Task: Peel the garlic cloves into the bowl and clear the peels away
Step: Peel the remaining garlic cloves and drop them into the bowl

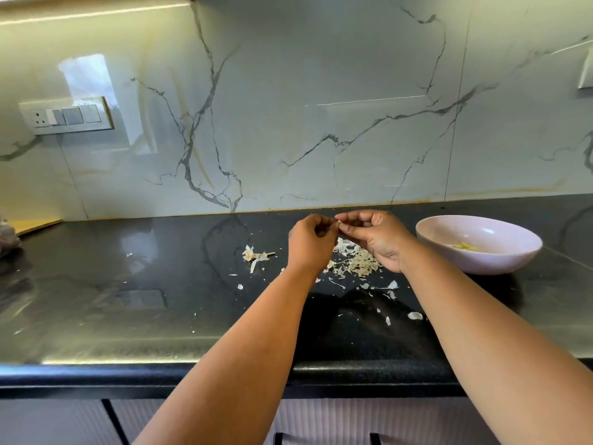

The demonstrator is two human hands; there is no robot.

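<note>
Black polished stone makes up the countertop [160,300], glossy enough to mirror the white marble-look backsplash with grey veins [288,107] that rises behind it. Both of the person's bare forearms reach out over the counter, and the two hands meet above it, close to the back edge. The left hand [309,244] has its fingers curled in, and the right hand [375,236] is curled as well; their fingertips come together on a small pale garlic clove [339,222], pinched between them and held up off the surface. So little of the clove shows that I cannot tell how much skin is on it. Directly beneath the hands lies a heap of papery whitish garlic peels [359,264], with loose flakes scattered nearer the front edge and a little to the left. Just left of the left hand rests a dry garlic stem with husk scraps clinging to it [256,255], apart from the main heap. To the right of the right hand, near but not touching it, stands a round pale lilac bowl [481,248] with a few yellowish peeled cloves [463,246] lying in its bottom. On the wall at the far left sits a white switch and socket plate [65,115].
</note>
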